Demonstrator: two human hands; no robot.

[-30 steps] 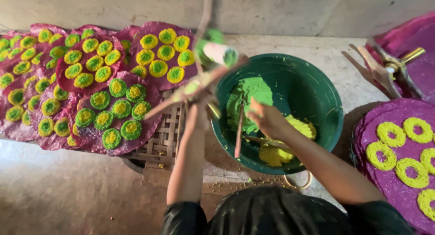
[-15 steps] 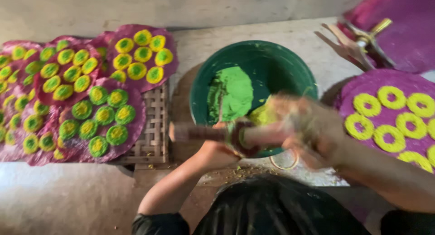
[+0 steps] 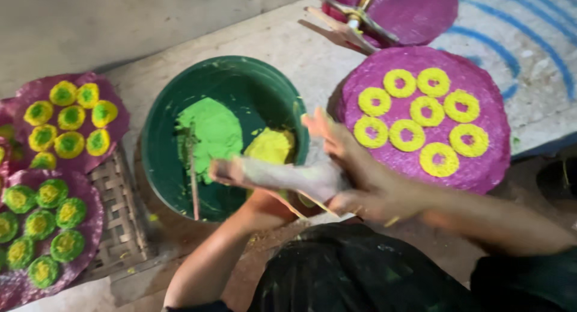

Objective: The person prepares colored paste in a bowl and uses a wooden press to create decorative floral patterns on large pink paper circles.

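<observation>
A pale, blurred tube-shaped tool [image 3: 270,175] lies level above the green bowl's near rim [image 3: 157,116].

Bucket [image 3: 225,137] sits centre, two heaps of paste [image 3: 216,131] inside it with a stick [image 3: 192,171] leaning in at the left. Just near of it, both hands meet: left hand [image 3: 264,195] under a blurred tube [image 3: 270,174], right hand [image 3: 354,180] beside it. Right of the bucket, a round mat [image 3: 481,168] carries rings [image 3: 415,110]. Left, more mats [image 3: 78,162] with discs [image 3: 69,116] lie on a woven tray [image 3: 123,216]. Far right, a tool [image 3: 354,17] rests on another mat [image 3: 415,14].

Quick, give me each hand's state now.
Left hand: mostly hidden under the pale tube; grip cannot be told.
Right hand: blurred, at the tube's end.
</observation>
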